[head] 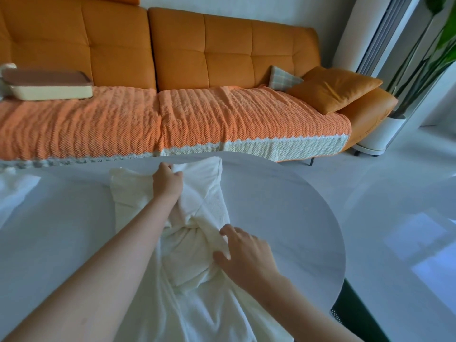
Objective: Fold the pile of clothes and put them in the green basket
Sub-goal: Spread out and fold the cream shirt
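White top [209, 191], pinched in L grip [167, 183]

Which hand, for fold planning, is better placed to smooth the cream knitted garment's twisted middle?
Probably right: the right hand touches the twist in the cream knitted garment; the left hand holds its far part.

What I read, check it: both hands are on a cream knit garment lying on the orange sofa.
Wrong surface. The head view shows the left hand and right hand on the cream knit garment, but it lies on the white table.
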A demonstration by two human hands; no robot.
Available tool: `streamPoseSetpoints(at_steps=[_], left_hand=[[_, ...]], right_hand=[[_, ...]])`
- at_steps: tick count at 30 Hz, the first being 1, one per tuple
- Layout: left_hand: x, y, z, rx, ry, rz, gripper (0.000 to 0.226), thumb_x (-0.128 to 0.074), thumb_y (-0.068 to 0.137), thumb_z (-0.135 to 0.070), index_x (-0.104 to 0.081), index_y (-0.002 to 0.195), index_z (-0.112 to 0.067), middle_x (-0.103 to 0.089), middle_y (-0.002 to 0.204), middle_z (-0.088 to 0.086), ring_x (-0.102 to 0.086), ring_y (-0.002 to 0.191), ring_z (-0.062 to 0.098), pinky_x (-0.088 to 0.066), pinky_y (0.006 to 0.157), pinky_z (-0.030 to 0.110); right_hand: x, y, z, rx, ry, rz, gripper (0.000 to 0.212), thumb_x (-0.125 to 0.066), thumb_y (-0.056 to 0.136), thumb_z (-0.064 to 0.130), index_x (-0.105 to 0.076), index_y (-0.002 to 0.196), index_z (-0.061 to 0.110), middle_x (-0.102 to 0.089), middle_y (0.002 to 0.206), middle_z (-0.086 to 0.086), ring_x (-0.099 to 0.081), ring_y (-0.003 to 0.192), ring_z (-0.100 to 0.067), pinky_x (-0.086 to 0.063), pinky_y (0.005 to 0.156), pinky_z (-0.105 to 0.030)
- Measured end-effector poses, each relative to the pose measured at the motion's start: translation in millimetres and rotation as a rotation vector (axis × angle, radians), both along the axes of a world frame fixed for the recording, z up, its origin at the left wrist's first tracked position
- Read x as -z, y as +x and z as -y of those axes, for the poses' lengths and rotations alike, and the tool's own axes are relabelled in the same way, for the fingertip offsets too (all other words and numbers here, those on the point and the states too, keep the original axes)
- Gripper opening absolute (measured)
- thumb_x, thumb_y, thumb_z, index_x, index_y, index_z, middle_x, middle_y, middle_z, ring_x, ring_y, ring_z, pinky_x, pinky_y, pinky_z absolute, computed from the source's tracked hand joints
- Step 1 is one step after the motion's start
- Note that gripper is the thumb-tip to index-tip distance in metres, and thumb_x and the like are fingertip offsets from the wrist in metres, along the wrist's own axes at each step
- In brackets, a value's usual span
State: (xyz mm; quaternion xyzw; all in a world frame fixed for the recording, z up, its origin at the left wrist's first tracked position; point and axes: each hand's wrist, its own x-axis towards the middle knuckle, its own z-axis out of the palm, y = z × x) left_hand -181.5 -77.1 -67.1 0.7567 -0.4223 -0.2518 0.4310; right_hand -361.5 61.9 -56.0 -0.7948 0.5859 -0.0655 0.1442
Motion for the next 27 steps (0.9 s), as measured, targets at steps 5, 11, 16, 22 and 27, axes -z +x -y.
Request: streamPoseSetpoints(at_steps=[5,11,16,22,27], left_hand=[[2,-4,-14,0.07,-0.065,0.388,0.042,-0.052,0.09,-0.002,-0.043,0.131,-0.008,-0.047,0.132,0.016,-0.045,0.12,0.033,-0.038,0.094,0.039],[33,-8,-50,0.701,-0.156,0.736,0.047,-0.035,0.094,-0.039,-0.05,0.134,-0.02,-0.044,0.143,0.001,-0.037,0.134,0.02,-0.026,0.108,0.028],[35,-2,-49,0.822,0.114,0.774,0.048,-0.02,0.102,-0.038,-0.019,0.148,-0.026,-0.009,0.157,-0.004,-0.004,0.145,0.011,-0.001,0.115,0.024],[3,-18,-92,0.776,-0.202,0.661,0.04,-0.042,0.095,-0.007,-0.054,0.131,-0.02,-0.05,0.137,-0.005,-0.039,0.133,0.015,-0.022,0.106,0.019],[10,-23,-122,0.925,-0.191,0.753,0.05,-0.045,0.089,-0.001,-0.051,0.133,-0.025,-0.054,0.13,-0.007,-0.046,0.123,0.012,-0.025,0.098,0.015]], right_hand=[[2,8,-3,0.027,-0.063,0.156,0.019,-0.046,0.089,0.022,-0.057,0.104,0.021,-0.055,0.105,0.002,-0.058,0.094,-0.024,-0.036,0.07,-0.03],[23,11,-4,-0.024,-0.023,0.118,0.022,-0.04,0.095,0.028,-0.052,0.11,0.017,-0.055,0.11,-0.002,-0.055,0.101,-0.025,-0.038,0.074,-0.032],[23,3,1,-0.013,0.05,0.317,0.018,-0.051,0.091,0.027,-0.063,0.103,0.02,-0.058,0.092,0.005,-0.058,0.082,-0.01,-0.044,0.076,-0.027],[20,-69,-14,0.255,0.075,0.434,0.011,-0.066,0.084,0.033,-0.062,0.094,0.028,-0.055,0.077,0.013,-0.05,0.064,0.0,-0.043,0.067,-0.023],[22,-83,-56,0.258,0.281,0.307,0.023,-0.063,0.082,0.049,-0.06,0.086,0.027,-0.057,0.072,0.011,-0.053,0.061,-0.004,-0.043,0.061,-0.021]])
